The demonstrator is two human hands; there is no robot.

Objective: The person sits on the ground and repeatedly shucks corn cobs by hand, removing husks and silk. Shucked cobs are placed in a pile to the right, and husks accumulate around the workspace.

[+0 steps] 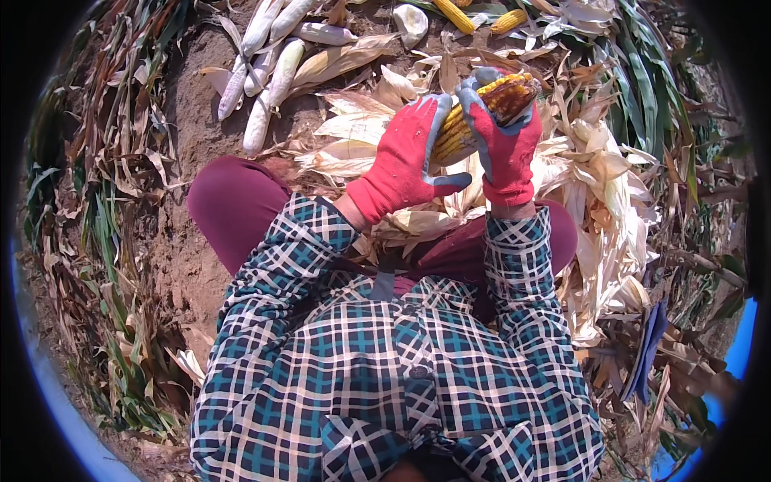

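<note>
Both my hands wear red knit gloves with grey coated palms and fingers. Between them is a yellow corn cob (456,134) without its husk, tilted up to the right, with a dark brown damaged patch near its upper end. My right hand (506,135) grips the upper part of the cob, thumb across its face. Along the cob's lower left side lies my left hand (412,153), fingers extended against it and thumb apart, pointing right. Some fingertips are hidden behind the cob. Pale dry corn husks (355,126) lie spread below my hands.
Several cobs in pale husks (283,72) lie on bare soil (187,102) at upper left. Yellow husked cobs (455,16) rest at the top. A husk heap (608,223) is beside my right knee; cut corn stalks (644,84) border the right. A dark blue object (647,352) stands at lower right.
</note>
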